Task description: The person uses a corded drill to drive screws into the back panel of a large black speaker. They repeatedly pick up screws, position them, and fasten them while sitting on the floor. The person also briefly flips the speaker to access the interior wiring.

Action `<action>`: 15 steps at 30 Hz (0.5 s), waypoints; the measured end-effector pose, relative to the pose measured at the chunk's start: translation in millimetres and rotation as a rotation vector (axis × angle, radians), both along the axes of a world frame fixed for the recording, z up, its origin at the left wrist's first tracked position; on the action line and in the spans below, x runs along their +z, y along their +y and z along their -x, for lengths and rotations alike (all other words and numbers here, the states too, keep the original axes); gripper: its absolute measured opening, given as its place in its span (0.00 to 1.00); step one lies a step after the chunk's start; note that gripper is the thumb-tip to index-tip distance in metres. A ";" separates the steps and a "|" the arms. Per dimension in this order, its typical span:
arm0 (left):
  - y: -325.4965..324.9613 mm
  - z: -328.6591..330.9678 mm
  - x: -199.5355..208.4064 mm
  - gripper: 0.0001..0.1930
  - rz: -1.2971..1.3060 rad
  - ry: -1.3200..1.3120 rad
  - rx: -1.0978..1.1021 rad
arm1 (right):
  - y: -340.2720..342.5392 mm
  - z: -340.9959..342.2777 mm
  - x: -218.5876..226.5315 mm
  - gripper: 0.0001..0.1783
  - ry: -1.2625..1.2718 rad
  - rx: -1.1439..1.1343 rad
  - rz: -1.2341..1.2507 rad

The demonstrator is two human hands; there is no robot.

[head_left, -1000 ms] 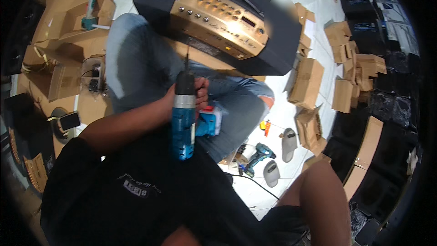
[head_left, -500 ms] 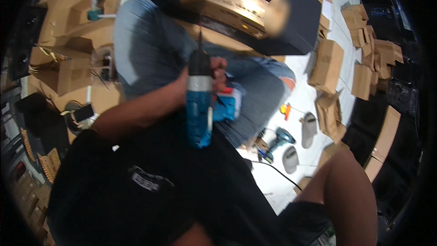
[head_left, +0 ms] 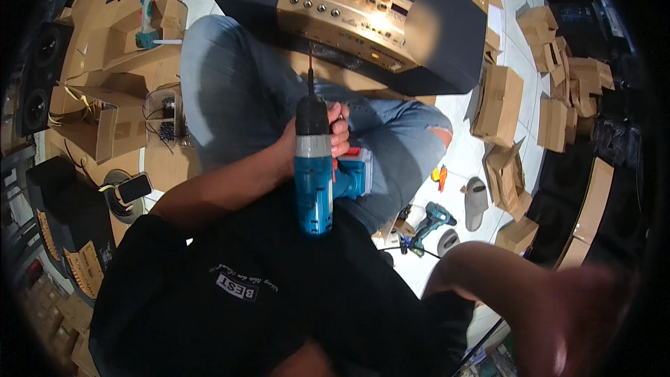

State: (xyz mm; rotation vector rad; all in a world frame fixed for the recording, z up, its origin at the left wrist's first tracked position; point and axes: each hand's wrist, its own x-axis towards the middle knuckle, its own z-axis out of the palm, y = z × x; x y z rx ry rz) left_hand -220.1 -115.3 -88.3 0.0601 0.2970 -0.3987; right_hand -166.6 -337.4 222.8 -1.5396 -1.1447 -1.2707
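Two open cartons lead off: the lower carton (head_left: 108,134) at nine o'clock shows yellowish strips (head_left: 73,102), the upper carton (head_left: 112,50) at ten cradles a teal-handled tool (head_left: 146,21). Half past nine, a clear plastic bin (head_left: 158,116) with small dark pieces (head_left: 167,130). Now the nearer left hand (head_left: 340,138), fingers curled round the chuck end of a cordless drill (head_left: 314,192) over the lap; its body lies seven o'clock from them, long axis twelve-to-six, bit (head_left: 311,73) at twelve. Right hand (head_left: 590,311), four o'clock: well apart, blurred, finger state unreadable.
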 end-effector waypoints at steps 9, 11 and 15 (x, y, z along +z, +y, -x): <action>7.0 7.4 -16.7 0.10 -0.110 0.101 0.143 | 46.3 50.3 -225.4 0.39 1.398 0.540 0.689; 6.2 3.8 -18.4 0.09 -0.101 0.099 0.171 | 50.5 59.0 -239.1 0.42 1.402 0.432 0.647; -5.2 -14.3 13.3 0.09 -0.332 0.191 0.106 | 54.3 58.5 -241.1 0.37 1.224 0.263 0.502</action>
